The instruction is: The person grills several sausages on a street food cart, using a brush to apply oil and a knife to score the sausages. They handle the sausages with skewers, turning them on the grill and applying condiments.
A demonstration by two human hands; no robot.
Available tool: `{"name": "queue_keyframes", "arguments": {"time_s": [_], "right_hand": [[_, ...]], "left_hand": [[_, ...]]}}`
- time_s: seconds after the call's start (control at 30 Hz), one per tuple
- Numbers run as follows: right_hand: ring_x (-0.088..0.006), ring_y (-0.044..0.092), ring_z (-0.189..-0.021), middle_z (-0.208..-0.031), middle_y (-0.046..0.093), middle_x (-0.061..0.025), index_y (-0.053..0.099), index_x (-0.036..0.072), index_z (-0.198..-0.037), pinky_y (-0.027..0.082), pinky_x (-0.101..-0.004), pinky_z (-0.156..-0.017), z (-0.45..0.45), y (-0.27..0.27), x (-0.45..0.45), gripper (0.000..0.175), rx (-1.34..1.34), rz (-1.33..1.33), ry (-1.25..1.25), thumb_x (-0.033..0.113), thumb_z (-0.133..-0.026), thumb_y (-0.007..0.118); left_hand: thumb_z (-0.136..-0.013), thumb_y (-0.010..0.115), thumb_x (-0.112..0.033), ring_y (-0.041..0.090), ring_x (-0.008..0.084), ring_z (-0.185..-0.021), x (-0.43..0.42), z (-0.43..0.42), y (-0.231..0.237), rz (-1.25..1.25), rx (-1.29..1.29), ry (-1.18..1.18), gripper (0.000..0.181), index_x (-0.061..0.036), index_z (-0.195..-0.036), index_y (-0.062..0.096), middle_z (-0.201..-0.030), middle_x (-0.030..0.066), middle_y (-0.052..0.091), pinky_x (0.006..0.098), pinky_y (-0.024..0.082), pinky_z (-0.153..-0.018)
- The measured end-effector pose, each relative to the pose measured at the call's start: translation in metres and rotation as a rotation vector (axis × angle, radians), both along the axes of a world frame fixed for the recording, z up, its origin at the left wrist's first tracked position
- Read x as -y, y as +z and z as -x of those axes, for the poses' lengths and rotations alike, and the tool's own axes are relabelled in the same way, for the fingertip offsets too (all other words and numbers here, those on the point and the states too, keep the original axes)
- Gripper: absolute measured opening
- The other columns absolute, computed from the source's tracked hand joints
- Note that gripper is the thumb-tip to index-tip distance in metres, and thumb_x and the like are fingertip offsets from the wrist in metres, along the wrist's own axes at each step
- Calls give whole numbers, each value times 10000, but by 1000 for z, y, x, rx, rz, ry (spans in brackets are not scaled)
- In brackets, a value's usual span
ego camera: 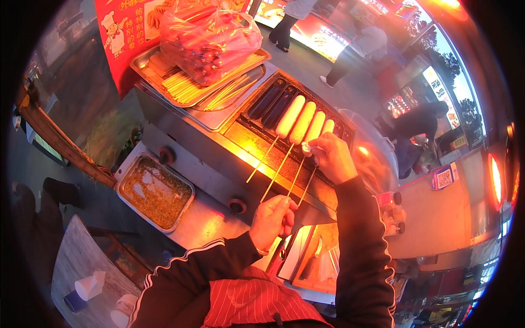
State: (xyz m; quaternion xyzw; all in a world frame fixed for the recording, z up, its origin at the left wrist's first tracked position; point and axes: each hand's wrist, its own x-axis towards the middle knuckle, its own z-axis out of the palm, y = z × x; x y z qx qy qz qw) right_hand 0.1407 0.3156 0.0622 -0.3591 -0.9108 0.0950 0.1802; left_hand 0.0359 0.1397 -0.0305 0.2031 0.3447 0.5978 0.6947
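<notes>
Several pale sausages on wooden sticks (pixel 291 116) lie side by side in the grooves of a dark grill mould (pixel 266 100), their sticks pointing towards me. My left hand (pixel 274 219) has its fingers closed on the end of a wooden stick (pixel 296 177) in front of the grill. Above the grill's near edge, my right hand (pixel 333 157) pinches something small and white, perhaps tissue (pixel 307 148), at the lower ends of the sausages on the right. The right hand partly covers those sausages.
Left of the mould, a metal tray (pixel 141 61) holds wooden sticks and a plastic bag of packed sausages (pixel 209 45). A tray of brown crumbs (pixel 156 192) stands near the knobs. A knife (pixel 313 258) lies on a board below the grill. People stand beyond the stall.
</notes>
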Motion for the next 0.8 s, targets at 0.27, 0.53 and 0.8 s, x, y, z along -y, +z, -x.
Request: {"name": "queue_keyframes", "arguments": {"time_s": [0.27,0.53,0.8], "right_hand": [[-97,605,-812,-948,654,-28,639,9,-1031,480,-244,-730,-44,27,30,146,-515,751,-31,92,-915,607],[-109,590,-854,-1050,638,-18,593,60,-1174,477,-272,-722,-56,26,90,283,-1126,1189,2,163,-911,622],[-114,574,-809,-961,609,-41,582,16,-1074,459,-250,-683,-62,-3,148,173,-989,1117,55,60,-907,598]], "left_hand": [[-1003,452,-331,495,70,-485,1,-2,-4,-27,-22,2,319,-46,-940,581,-643,6,539,194,344,-422],[-962,559,-246,496,60,-497,21,3,-1,6,-51,-100,206,-43,-952,592,-645,-4,551,191,351,-434],[-985,507,-241,544,92,-623,45,8,25,-164,-83,-185,252,-12,-1059,583,-798,36,581,204,418,-523]]}}
